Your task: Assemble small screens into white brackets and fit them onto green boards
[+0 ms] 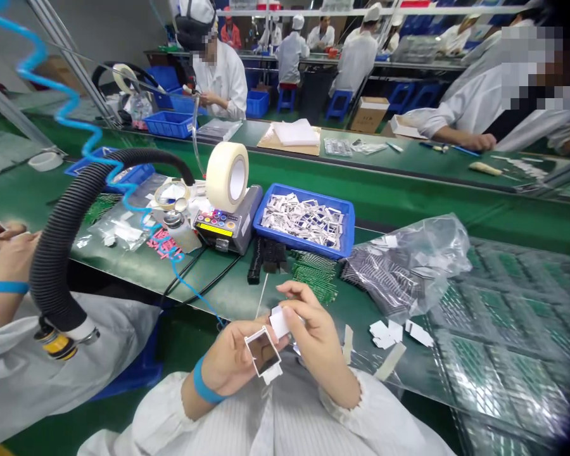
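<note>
Two small parts held low at near centre, over the person's lap. White-framed glass pane (262,353), dark and mirror-like, w/ small white tab at its near edge, sits in the left hand (223,361); fingers curl up behind it, grip closed enough to hold it, exact finger contact partly hidden. Right hand (316,335) has thumb and fingers pressed together, pinching a white film piece (279,322), which is right by the pane's far corner; can't tell if the two are joined. Blue wristband (204,380) on left wrist.

Nearby on green tabletop (361,215): loose white scraps (384,332) and beige strips (390,361) to the right of the hands, clear bag (408,266) w/ striped contents beyond them, stacked clear trays (503,316) w/ green inserts at right. Further out: blue tray (304,218) full of white frames, tape roll (227,176) on a tape dispenser (228,221), black corrugated hose (61,234) at left. Co-worker's hands (4,250) at far left hold a small dark piece, separate from the person's own. More workers in white along far bench.
</note>
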Motion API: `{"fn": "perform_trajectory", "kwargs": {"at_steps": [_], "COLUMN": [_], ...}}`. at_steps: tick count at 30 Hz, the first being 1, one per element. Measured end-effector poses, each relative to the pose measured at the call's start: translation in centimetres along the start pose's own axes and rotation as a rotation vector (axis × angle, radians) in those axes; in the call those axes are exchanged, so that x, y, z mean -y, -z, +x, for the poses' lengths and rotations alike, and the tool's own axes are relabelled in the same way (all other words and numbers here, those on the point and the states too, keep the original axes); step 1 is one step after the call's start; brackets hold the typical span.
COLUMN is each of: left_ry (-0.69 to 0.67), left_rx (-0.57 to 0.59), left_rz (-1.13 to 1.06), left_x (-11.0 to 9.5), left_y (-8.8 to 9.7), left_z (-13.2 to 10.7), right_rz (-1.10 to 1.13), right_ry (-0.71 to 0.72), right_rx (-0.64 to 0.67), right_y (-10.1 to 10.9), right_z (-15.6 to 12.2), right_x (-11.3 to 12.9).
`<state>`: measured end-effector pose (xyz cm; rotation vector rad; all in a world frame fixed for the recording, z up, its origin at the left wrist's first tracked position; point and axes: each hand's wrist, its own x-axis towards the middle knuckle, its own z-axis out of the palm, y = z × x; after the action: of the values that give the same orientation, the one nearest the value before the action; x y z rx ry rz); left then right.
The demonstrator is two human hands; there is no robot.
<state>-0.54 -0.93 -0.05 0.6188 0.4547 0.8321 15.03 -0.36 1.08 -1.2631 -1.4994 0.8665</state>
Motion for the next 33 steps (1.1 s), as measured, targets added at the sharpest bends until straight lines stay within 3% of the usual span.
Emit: {"fn": "perform_trajectory", "kwargs": {"at_steps": [4, 9, 15, 18, 23, 26, 28, 30, 33], "left_ry": [0.03, 0.014, -0.035, -0.034, -0.058, -0.087, -0.077, -0.049, 0.031], "left_rx": [-0.014, -0.038, -0.088, -0.117, -0.167, -0.174, -0.138, -0.087, 0.038], "left_rz": [0.028, 0.079, 0.087, 0.053, -0.061, -0.105, -0.105, -0.098, -0.106], "left_x": [-0.1, -0.2, 0.0, 0.3, 0.2, -0.5, -1.0, -1.2, -1.2], "left_y": [0.3, -0.2, -0.4, 0.0, 1.8, 3.1, 3.6, 3.7, 3.2], "left_z": [0.0, 0.3, 0.3, 0.5, 1.1, 1.0, 0.7, 0.4, 0.2], "right_rz": [-0.084, -0.357, -0.436, -0.341, -0.154, -0.15, -0.266, -0.363, -0.183], "right_ry": [0.045, 0.269, 0.446, 0.384, 0.142, -0.015, -0.088, -0.116, -0.123], "right_rx": [0.004, -0.028, -0.113, -0.119, -0.115, 0.047, 0.197, 0.246, 0.26], "right_y": [0.0, 0.5, -0.1, -0.4, 0.4, 0.8, 0.6, 0.4, 0.7], "right_z": [-0.1, -0.2, -0.1, 0.1, -0.1, -0.7, -1.1, -1.2, -0.9], "right_x": [-0.3, -0.4, -0.6, -0.4, -0.2, -1.8, -3.4, -4.6, -4.7]}}
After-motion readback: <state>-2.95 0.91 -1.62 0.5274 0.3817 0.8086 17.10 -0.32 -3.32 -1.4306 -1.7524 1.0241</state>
